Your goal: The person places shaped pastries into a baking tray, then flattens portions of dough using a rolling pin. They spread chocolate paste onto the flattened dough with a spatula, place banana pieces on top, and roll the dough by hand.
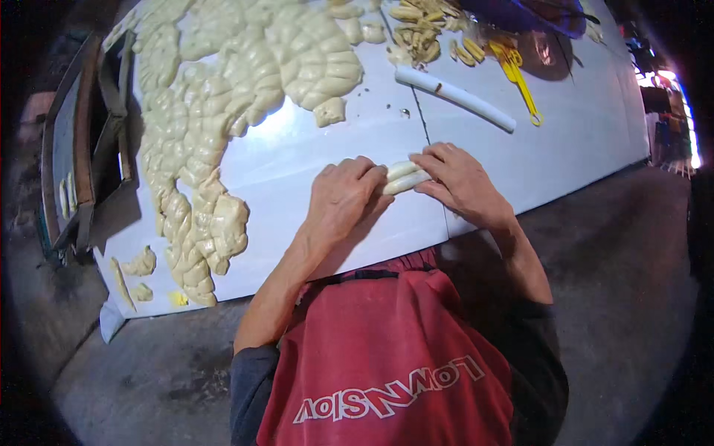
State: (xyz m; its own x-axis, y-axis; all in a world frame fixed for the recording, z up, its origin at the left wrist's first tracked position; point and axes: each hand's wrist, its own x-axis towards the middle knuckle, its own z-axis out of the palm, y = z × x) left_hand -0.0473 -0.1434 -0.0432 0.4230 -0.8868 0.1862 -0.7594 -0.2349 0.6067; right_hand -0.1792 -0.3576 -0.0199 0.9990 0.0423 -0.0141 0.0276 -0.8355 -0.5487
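Note:
Both my hands lie flat on a short roll of pale dough (404,177) near the front edge of the white worktable (312,160). My left hand (343,197) covers the roll's left end, fingers together, palm down. Over the right end rests my right hand (457,181), fingers spread across it. Only the middle of the roll shows between them, and it looks like two strands side by side.
A large mass of twisted dough pieces (238,82) fills the table's left and back. A white rolling tube (455,97), a yellow plastic tool (517,78) and small cut pieces (420,30) lie at the back right. A wooden tray rack (82,149) stands to the left.

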